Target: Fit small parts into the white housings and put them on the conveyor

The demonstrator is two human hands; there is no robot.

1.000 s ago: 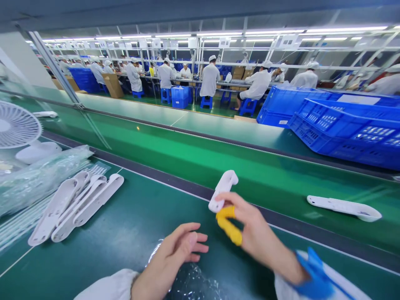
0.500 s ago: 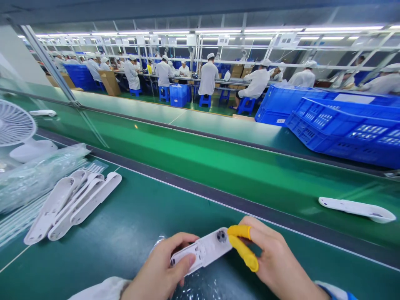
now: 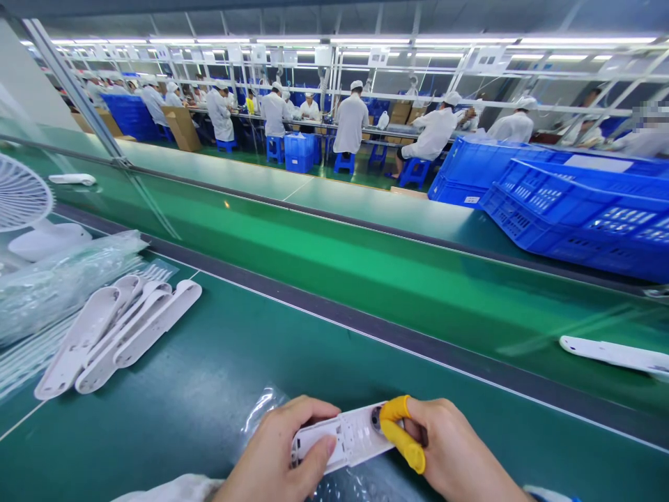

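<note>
A long white plastic casing (image 3: pixel 360 436), its hollow inner side facing up, is held low above the bench. My left hand (image 3: pixel 290 446) grips its left end, thumb lying on the inner face and fingers behind the far edge. My right hand (image 3: pixel 444 443) wears yellow finger cots on two fingers, closed around the right end of the casing. Those fingers partly cover a dark round piece (image 3: pixel 375 418) seated in that end. Beneath the hands lies a clear plastic bag (image 3: pixel 264 408), mostly hidden.
Several similar white casings (image 3: pixel 151 324) lie at the left beside clear plastic bags (image 3: pixel 73 279) and a white fan (image 3: pixel 26 195). One more casing (image 3: pixel 617 354) rests on the green belt (image 3: pixel 334 254) at the right. Blue crates (image 3: pixel 580 209) stand beyond; people in white work further back.
My right fingers have closed in over the round piece and the casing's end. Both hands and casing sit slightly lower and further right. The casing on the belt has shifted right.
</note>
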